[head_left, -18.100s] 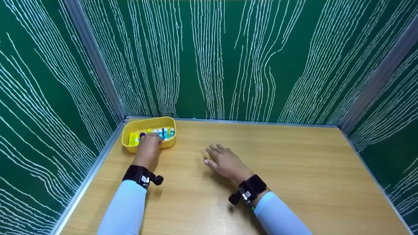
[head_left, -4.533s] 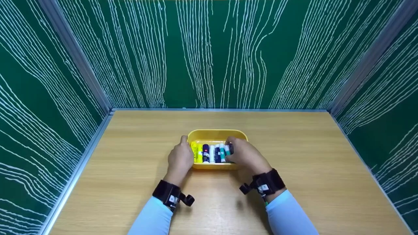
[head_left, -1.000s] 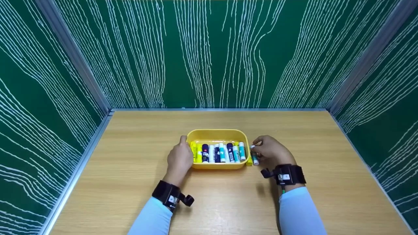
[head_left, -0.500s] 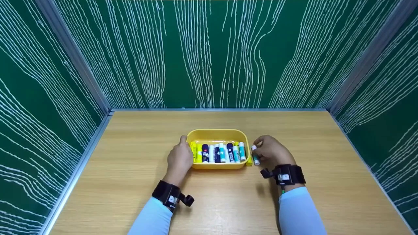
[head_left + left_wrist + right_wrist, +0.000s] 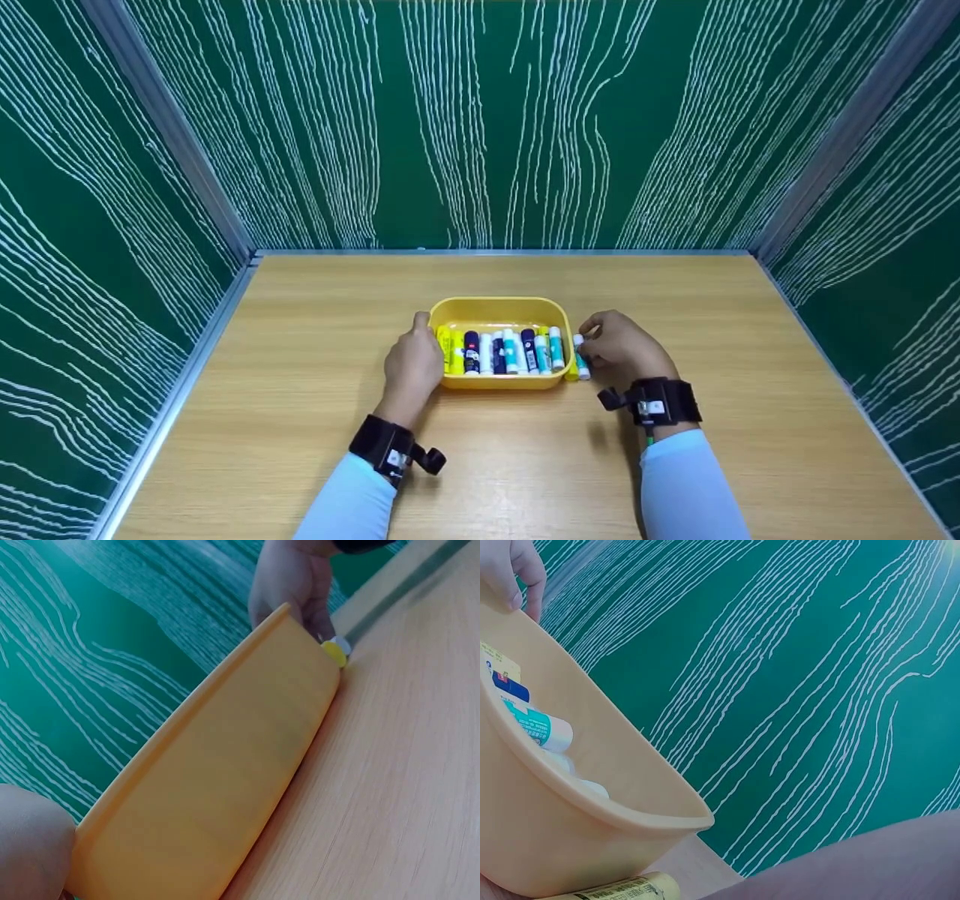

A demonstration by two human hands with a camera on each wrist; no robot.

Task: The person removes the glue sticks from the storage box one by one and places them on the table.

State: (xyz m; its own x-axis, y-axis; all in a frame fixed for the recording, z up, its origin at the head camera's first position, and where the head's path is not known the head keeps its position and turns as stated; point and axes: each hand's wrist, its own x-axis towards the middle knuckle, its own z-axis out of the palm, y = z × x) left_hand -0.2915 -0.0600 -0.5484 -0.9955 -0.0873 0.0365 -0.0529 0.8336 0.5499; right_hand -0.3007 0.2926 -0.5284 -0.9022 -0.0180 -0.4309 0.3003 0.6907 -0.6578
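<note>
Pinching a white-and-teal glue stick (image 5: pixel 582 360), so far as the partly hidden grasp shows, the right hand (image 5: pixel 630 346) is just right of the yellow basket (image 5: pixel 499 382); the stick lies on the hand's basket side, with a yellow stick (image 5: pixel 572 372) between it and the basket's right wall; the left hand (image 5: pixel 414 364) grips the basket's left end; inside the basket, more sticks (image 5: pixel 510 351) lie in a row toward its near wall
</note>
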